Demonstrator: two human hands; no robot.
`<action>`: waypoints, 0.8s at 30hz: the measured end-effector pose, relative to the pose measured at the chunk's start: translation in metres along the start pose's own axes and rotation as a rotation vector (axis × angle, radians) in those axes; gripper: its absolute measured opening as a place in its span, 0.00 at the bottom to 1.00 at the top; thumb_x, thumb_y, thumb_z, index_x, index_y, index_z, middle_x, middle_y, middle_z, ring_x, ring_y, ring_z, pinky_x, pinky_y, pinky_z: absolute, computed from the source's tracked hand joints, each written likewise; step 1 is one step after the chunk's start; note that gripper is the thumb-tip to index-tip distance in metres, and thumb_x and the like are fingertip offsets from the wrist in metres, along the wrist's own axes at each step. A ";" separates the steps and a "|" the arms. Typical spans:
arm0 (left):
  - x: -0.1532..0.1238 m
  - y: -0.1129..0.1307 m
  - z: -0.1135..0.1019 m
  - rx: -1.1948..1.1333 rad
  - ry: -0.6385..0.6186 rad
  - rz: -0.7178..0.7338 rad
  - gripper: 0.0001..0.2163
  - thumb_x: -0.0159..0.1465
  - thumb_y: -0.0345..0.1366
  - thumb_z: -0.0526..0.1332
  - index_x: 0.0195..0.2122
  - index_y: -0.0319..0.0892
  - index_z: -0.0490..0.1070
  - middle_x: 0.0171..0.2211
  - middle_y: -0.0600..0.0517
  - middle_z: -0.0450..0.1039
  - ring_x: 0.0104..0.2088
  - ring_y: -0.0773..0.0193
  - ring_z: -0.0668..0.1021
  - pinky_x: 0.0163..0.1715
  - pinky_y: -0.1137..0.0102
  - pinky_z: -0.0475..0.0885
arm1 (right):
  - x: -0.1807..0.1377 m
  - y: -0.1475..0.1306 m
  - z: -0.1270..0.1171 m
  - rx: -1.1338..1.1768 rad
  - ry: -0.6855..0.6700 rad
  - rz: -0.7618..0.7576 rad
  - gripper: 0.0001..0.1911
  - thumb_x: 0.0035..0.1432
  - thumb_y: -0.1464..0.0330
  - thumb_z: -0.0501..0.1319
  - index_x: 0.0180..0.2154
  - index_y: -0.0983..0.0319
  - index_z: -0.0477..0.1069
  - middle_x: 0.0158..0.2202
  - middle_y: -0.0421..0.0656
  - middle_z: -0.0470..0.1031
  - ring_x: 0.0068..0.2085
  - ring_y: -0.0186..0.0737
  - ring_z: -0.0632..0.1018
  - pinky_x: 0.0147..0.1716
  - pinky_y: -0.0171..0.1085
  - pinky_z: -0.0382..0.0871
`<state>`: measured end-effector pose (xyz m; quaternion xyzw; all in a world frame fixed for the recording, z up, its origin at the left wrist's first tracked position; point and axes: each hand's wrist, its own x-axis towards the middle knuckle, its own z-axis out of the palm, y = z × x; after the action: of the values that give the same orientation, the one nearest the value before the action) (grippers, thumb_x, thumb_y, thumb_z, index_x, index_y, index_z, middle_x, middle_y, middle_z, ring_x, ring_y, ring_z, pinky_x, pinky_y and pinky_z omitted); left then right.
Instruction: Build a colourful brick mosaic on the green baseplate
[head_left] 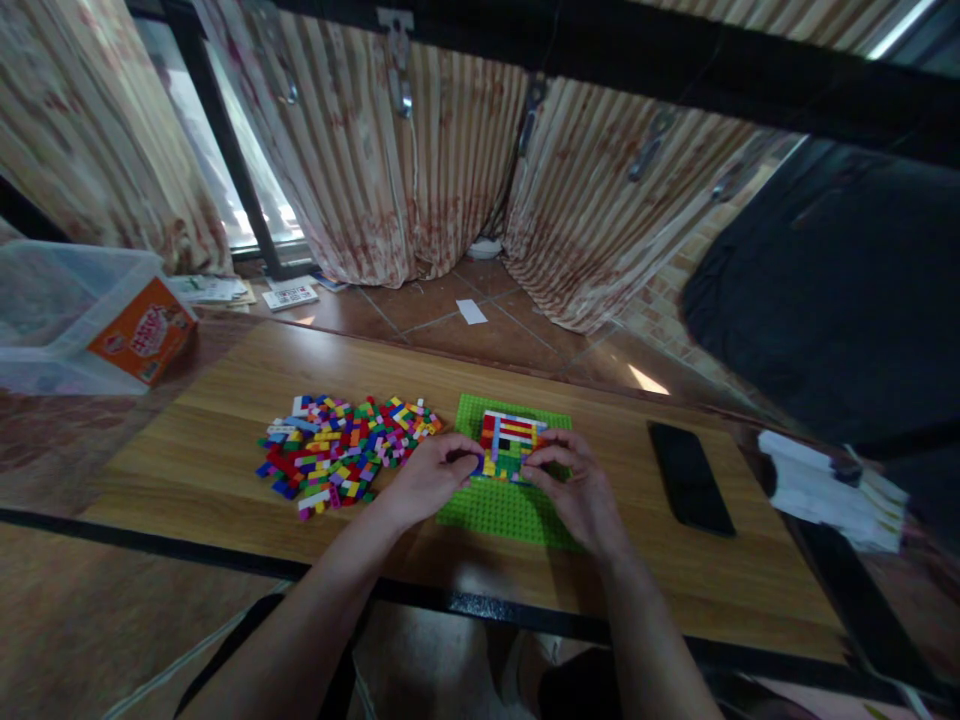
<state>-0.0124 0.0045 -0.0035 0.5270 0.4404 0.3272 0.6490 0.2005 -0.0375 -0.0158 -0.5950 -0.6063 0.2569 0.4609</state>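
A green baseplate (495,505) lies on the wooden table (225,460), bearing a small multicoloured brick build (508,436). My left hand (427,480) rests on the plate's left edge, fingers curled and pinched at the build's left side. My right hand (574,490) sits on the plate's right part, fingers bent and pressing the build's lower right. What either pinch holds is too small to make out. A loose pile of coloured bricks (341,450) lies just left of the plate.
A black phone (690,475) lies flat to the right of the plate. White folded papers (825,490) sit at the table's right end. A clear plastic bin with an orange box (142,330) stands at the far left. Curtains hang behind.
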 end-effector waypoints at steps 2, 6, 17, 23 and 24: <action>-0.001 0.000 0.000 0.012 0.004 -0.002 0.06 0.57 0.34 0.62 0.33 0.40 0.77 0.22 0.56 0.69 0.21 0.71 0.68 0.23 0.75 0.63 | 0.001 0.000 0.000 0.025 -0.012 0.023 0.05 0.51 0.62 0.70 0.28 0.55 0.79 0.46 0.44 0.70 0.50 0.47 0.72 0.53 0.50 0.65; -0.002 -0.001 0.001 0.042 0.006 0.017 0.07 0.57 0.34 0.62 0.35 0.40 0.78 0.25 0.55 0.71 0.22 0.70 0.70 0.25 0.74 0.65 | 0.002 0.000 0.000 0.060 -0.032 0.037 0.07 0.50 0.61 0.70 0.27 0.57 0.78 0.46 0.45 0.69 0.51 0.47 0.72 0.52 0.48 0.66; -0.001 -0.003 0.000 0.013 0.015 0.027 0.07 0.56 0.34 0.63 0.34 0.40 0.77 0.24 0.56 0.71 0.22 0.70 0.70 0.24 0.75 0.65 | 0.001 -0.002 -0.001 0.038 -0.043 0.022 0.06 0.49 0.62 0.71 0.26 0.56 0.79 0.47 0.45 0.71 0.51 0.47 0.73 0.52 0.47 0.66; -0.003 0.001 -0.003 -0.052 -0.017 0.079 0.09 0.54 0.34 0.66 0.36 0.39 0.77 0.32 0.51 0.77 0.29 0.66 0.75 0.30 0.73 0.68 | 0.006 -0.003 -0.007 0.077 0.072 -0.011 0.06 0.53 0.61 0.69 0.29 0.56 0.80 0.43 0.44 0.75 0.47 0.45 0.76 0.49 0.45 0.67; -0.003 0.001 -0.002 -0.060 -0.021 0.093 0.10 0.54 0.33 0.66 0.37 0.39 0.77 0.33 0.50 0.77 0.31 0.65 0.75 0.31 0.72 0.69 | 0.006 -0.005 -0.007 0.073 0.102 -0.013 0.06 0.54 0.61 0.68 0.29 0.56 0.80 0.42 0.44 0.76 0.46 0.44 0.76 0.47 0.43 0.68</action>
<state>-0.0158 0.0031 -0.0019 0.5305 0.3989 0.3644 0.6532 0.2054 -0.0343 -0.0070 -0.5860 -0.5762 0.2451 0.5142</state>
